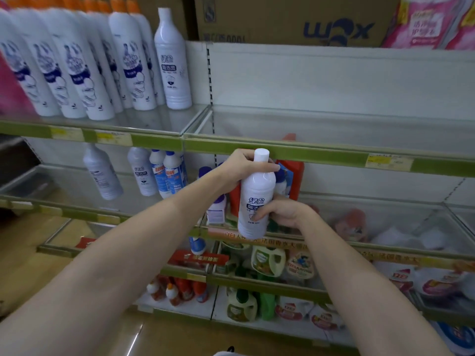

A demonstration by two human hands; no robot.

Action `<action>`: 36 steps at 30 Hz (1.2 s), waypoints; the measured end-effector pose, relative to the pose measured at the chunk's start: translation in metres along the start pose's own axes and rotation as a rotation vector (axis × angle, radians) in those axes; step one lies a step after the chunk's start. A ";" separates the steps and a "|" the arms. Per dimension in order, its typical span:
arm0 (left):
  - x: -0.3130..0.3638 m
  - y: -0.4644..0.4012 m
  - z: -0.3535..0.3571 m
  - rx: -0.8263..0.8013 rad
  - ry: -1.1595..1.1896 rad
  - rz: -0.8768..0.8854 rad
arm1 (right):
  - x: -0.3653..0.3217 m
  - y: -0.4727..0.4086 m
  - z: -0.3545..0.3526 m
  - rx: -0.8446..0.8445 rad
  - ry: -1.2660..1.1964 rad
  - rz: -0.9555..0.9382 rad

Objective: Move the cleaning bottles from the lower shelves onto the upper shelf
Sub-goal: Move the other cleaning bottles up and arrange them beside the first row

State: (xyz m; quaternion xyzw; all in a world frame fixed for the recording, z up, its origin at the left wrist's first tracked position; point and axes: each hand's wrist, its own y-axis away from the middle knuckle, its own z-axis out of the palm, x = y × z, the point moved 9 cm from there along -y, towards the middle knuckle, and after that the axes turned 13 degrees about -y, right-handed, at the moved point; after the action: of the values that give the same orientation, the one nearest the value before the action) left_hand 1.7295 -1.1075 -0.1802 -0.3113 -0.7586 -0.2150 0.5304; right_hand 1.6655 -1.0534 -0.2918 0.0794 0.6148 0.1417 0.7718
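Note:
A white cleaning bottle (255,199) with a white cap and blue lettering stands upright in both my hands, in front of the green rail of the upper shelf (308,150). My left hand (244,167) grips its neck just under the cap. My right hand (285,210) grips its lower body from the right. One matching white bottle (172,62) stands on the upper shelf to the left. On the lower shelf at the left, two more white bottles (102,173) stand beside blue-labelled bottles (168,173).
A row of tall white bottles with orange caps (77,62) fills the upper shelf's left side. Red and purple-capped bottles (293,173) stand behind the held bottle. Detergent jugs (267,260) and pouches fill the bottom shelves. A cardboard box (295,19) sits on top.

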 end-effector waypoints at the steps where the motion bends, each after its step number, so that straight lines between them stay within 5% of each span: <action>1: 0.007 0.001 -0.005 0.006 -0.009 0.014 | -0.007 -0.001 0.003 -0.007 0.013 -0.008; 8: 0.033 0.010 -0.015 0.026 -0.048 0.051 | -0.028 0.013 0.029 -0.160 0.039 -0.032; 24: 0.145 0.011 -0.121 0.346 0.181 0.230 | -0.169 0.007 0.086 -0.180 0.004 -0.267; 36: 0.193 0.008 -0.208 0.493 0.111 0.360 | -0.259 -0.034 0.120 0.015 -0.011 -0.542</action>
State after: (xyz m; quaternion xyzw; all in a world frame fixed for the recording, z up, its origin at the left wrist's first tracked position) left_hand 1.8281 -1.1911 0.0729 -0.2901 -0.6904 0.0561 0.6603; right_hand 1.7337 -1.1615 -0.0340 -0.0815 0.6104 -0.0753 0.7843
